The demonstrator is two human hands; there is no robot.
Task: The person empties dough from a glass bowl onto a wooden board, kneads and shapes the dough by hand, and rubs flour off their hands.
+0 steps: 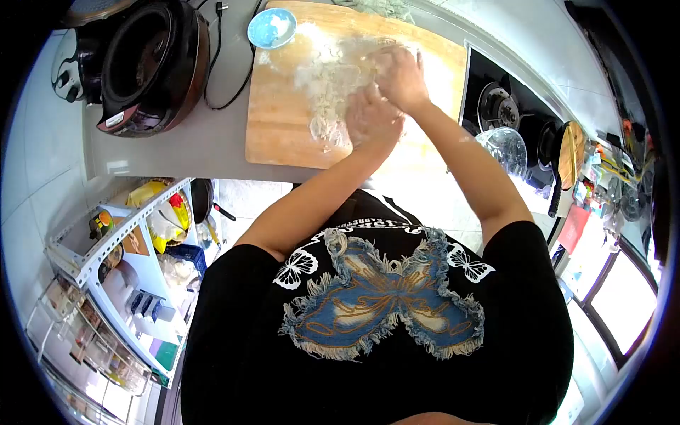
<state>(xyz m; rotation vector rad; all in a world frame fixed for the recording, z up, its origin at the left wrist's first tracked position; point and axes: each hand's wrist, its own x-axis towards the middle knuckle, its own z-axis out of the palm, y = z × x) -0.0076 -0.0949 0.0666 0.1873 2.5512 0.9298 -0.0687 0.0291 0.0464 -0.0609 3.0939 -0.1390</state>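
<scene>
Loose, floury dough lies scattered across a wooden board. My left hand rests on the right part of this floury patch, its fingers stretched out and coated white. Just beyond it, my right hand lies on the board with its fingers reaching left and the thumb apart. The two hands almost meet. Both are slightly blurred, and what lies under the palms is hidden. A small blue bowl with some white flour in it stands at the board's far left corner.
An open dark cooker and a black cable are left of the board. To the right are a gas stove, a clear bowl and a round-ended wooden board. A shelf unit stands below left.
</scene>
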